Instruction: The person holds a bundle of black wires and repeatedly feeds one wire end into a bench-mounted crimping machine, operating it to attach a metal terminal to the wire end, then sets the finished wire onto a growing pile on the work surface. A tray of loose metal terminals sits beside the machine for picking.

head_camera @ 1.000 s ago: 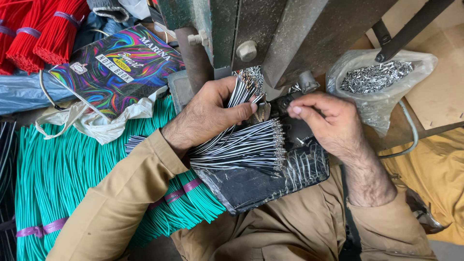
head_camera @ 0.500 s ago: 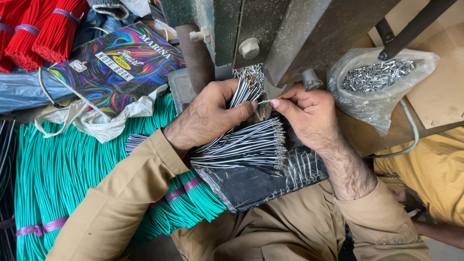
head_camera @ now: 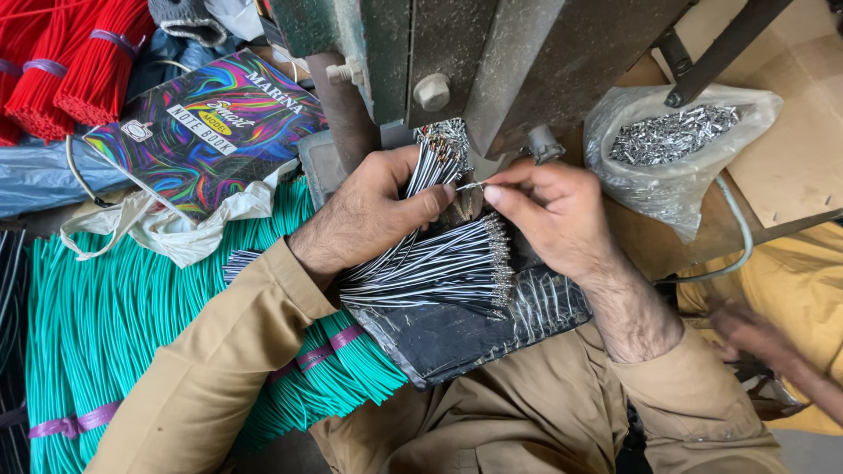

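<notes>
My left hand grips a bundle of thin black-and-white wires whose metal-tipped ends point up toward a green metal press. My right hand pinches one small metal terminal between thumb and forefinger, right beside my left thumb and just under the press. A second fan of the same wires lies across a black plastic sheet on my lap, under both hands.
Bundles of teal wires lie at left, red wire bundles at top left. A colourful notebook and a white cloth sit beside them. A clear bag of metal terminals stands at right. Another person's hand shows at lower right.
My right hand has moved left toward my left thumb and now pinches a small terminal under the press. My left hand keeps its hold on the wire bundle.
</notes>
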